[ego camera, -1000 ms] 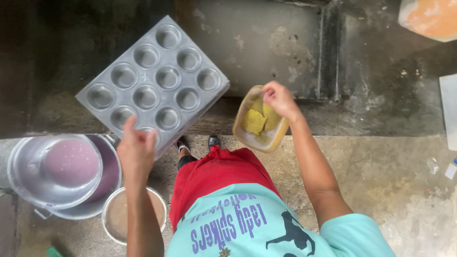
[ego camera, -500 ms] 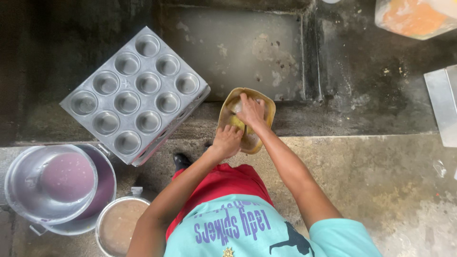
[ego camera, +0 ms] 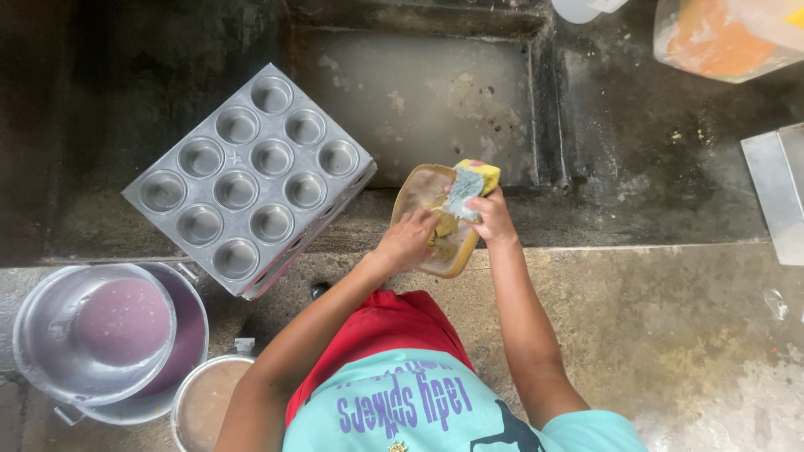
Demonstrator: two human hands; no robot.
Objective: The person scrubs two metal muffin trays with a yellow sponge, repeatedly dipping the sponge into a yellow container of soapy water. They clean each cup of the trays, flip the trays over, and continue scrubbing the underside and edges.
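Our right hand (ego camera: 494,219) clamps the sponge (ego camera: 469,186) above the tub (ego camera: 435,222) our left hand (ego camera: 408,243) grips at the ledge; wet soap could let either slip.

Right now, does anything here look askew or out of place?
Yes. The muffin tray sits crooked, propped on the ledge with one corner hanging past its edge. The right hand holds a sponge over the small tub; nothing there looks spilled.
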